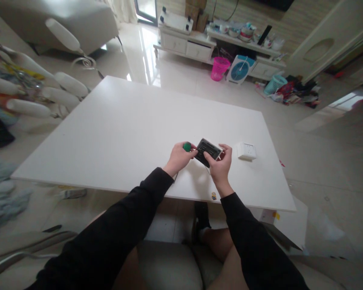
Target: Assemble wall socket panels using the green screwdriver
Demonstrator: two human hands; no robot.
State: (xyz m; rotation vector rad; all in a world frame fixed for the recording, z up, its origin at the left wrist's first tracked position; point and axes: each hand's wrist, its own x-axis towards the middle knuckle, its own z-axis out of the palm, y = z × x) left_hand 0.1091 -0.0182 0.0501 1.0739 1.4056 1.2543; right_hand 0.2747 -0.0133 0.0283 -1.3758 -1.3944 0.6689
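My left hand is closed around a screwdriver with a green handle. A thin grey shaft shows below that hand, by the wrist. Its fingertips also reach the left edge of a wall socket, whose black back faces up. My right hand grips this socket from the right, thumb across the back. A short pale wire hangs under it. Both hands are above the white table. To their right, a white socket on a box rests on the tabletop.
A small cartoon sticker is on the table near its front edge. White curled-metal furniture stands close to the left edge. Beyond the table are a pink basket, a blue fan and a low white cabinet.
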